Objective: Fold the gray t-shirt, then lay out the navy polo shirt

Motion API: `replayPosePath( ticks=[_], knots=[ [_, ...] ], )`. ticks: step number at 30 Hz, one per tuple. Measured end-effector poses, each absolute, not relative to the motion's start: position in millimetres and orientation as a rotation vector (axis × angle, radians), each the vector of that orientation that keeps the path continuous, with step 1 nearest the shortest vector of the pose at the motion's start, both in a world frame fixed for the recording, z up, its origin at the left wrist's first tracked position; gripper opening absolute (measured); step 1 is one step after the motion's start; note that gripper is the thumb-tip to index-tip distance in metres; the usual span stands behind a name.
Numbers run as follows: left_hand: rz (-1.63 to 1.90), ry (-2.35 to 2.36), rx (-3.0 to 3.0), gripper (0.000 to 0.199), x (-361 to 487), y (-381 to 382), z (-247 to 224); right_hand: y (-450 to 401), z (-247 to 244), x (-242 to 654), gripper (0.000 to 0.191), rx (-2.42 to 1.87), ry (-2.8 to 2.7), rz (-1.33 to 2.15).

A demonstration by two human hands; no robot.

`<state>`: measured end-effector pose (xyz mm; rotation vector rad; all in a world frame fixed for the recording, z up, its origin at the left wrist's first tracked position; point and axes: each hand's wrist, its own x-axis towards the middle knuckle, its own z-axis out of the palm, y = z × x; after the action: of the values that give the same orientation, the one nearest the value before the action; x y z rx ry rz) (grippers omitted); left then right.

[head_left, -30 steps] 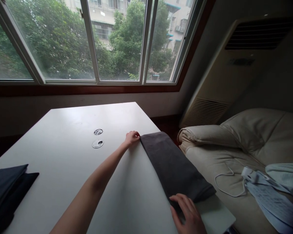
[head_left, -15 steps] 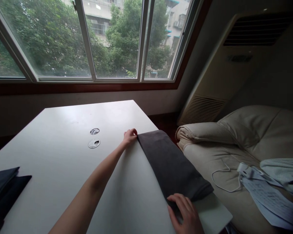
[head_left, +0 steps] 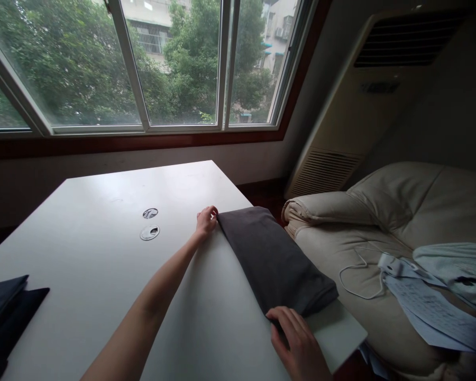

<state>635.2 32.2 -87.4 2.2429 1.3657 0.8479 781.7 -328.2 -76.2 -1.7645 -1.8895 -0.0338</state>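
Note:
A dark grey folded cloth [head_left: 275,256] lies along the right edge of the white table [head_left: 103,254]. At its far left corner, my left hand [head_left: 207,219] pinches the cloth between thumb and fingers. My right hand [head_left: 295,338] is at the near left corner, its fingers curled over the cloth's edge and closed on it. The cloth's near right end looks slightly raised and rounded.
Dark blue cloth [head_left: 8,312] lies at the table's left edge. Two round inserts [head_left: 149,232] are set in the tabletop. A beige sofa [head_left: 341,233] on the right holds papers [head_left: 436,307], a white cable and a pale towel [head_left: 456,264].
The view has shifted slightly. The cloth's near right end looks a little more lifted and bunched. Both hands remain at the same corners.

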Motion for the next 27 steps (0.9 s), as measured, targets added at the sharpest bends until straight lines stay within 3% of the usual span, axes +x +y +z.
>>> replayPosePath(
  ticks=[7,14,18,27],
  knots=[
    [0.800,1.386,2.273,0.018,628.3,31.0,-89.5,-327.3,-83.1,776.1,0.017,-1.840,-1.831,0.022],
    [0.828,1.190,2.475,0.036,618.9,5.0,-81.9,-330.3,-86.5,778.3,0.020,-1.711,-1.827,-0.256],
    [0.615,0.926,2.695,0.039,615.9,-9.8,-85.2,-327.2,-88.4,781.1,0.028,-1.756,-1.870,-0.311],
    [0.335,1.138,2.639,0.057,590.4,-48.6,-87.4,-328.1,-104.1,778.2,0.033,-1.579,-2.006,-0.464]
  ],
)
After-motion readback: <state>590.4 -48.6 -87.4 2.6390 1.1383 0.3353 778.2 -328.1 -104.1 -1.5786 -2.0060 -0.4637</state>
